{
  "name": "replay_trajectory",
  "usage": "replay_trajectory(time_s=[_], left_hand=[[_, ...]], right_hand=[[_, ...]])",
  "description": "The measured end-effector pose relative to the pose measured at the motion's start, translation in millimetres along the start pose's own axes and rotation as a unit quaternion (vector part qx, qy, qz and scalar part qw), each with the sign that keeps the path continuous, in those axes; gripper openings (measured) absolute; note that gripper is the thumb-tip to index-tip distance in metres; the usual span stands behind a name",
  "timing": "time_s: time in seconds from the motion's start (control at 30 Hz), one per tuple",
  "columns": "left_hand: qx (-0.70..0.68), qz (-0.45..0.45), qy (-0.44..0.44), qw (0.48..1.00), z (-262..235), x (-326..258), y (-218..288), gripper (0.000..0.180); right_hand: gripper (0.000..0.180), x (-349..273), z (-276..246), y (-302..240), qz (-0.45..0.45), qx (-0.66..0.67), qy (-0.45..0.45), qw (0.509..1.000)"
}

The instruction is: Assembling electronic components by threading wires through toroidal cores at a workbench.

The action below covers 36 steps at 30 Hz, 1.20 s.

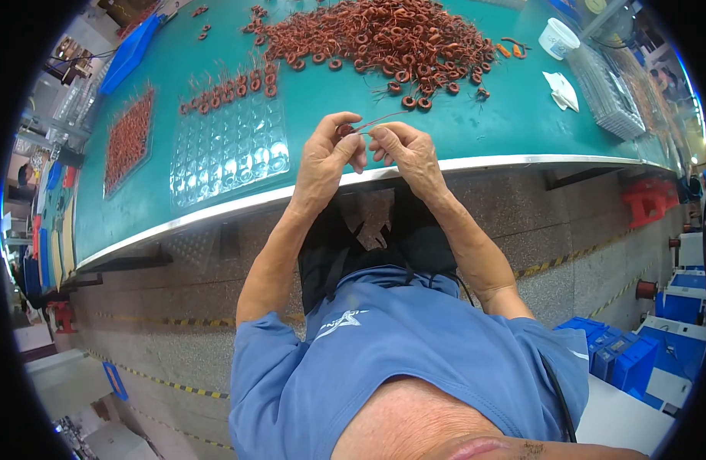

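Observation:
Between the fingers of my left hand is a small reddish-brown wire-wound ring coil, partly covered by the fingertips. Thin wire leads run from it to the right, where my right hand pinches them between thumb and forefinger. Both hands are above the front edge of the green table. Just beyond them lies a large heap of similar coils. Left of my left hand is a clear plastic tray with round pockets; coils fill its far rows, and the nearer pockets hold none.
A second tray packed with coils lies farther left, near a blue bin. To the right are a white tub, a crumpled white cloth and stacked clear trays. Orange pieces lie beside the heap.

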<state>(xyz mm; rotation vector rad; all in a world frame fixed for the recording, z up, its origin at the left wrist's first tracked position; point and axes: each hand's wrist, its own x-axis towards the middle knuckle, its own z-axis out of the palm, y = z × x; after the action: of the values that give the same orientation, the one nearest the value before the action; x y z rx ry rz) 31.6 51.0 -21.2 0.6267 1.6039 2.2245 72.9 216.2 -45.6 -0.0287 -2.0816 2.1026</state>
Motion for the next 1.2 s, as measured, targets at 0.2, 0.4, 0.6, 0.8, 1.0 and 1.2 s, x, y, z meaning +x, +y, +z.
replay_trajectory(time_s=[0.2, 0.4, 0.6, 0.8, 1.0, 1.2], left_hand=[[0.171, 0.068, 0.028, 0.982, 3.6, -0.9, -2.6, 0.02], [0.113, -0.018, 0.019, 0.993, -11.8, -10.1, -0.4, 0.022], [-0.031, -0.191, -0.064, 0.979, -17.0, -9.9, 6.4, 0.041], [0.111, -0.042, -0.096, 0.988, -14.1, -16.9, -2.2, 0.039], [-0.03, -0.097, -0.124, 0.987, -11.4, -27.7, 3.1, 0.035], [-0.035, -0.059, -0.086, 0.994, -5.7, -29.9, 0.7, 0.031]], right_hand=[[0.034, -12.6, 7.6, -35.5, -0.048, -0.038, 0.082, 0.995], [0.032, -0.4, -0.5, -11.3, -0.012, 0.012, 0.072, 0.997], [0.022, -3.6, 0.7, -8.9, -0.006, 0.114, 0.016, 0.993], [0.018, -7.6, -1.0, -9.9, 0.056, 0.185, -0.007, 0.981], [0.017, -11.0, 2.0, -13.7, -0.013, 0.182, -0.04, 0.982], [0.021, -15.5, 14.7, -20.8, -0.086, 0.108, -0.003, 0.99]])
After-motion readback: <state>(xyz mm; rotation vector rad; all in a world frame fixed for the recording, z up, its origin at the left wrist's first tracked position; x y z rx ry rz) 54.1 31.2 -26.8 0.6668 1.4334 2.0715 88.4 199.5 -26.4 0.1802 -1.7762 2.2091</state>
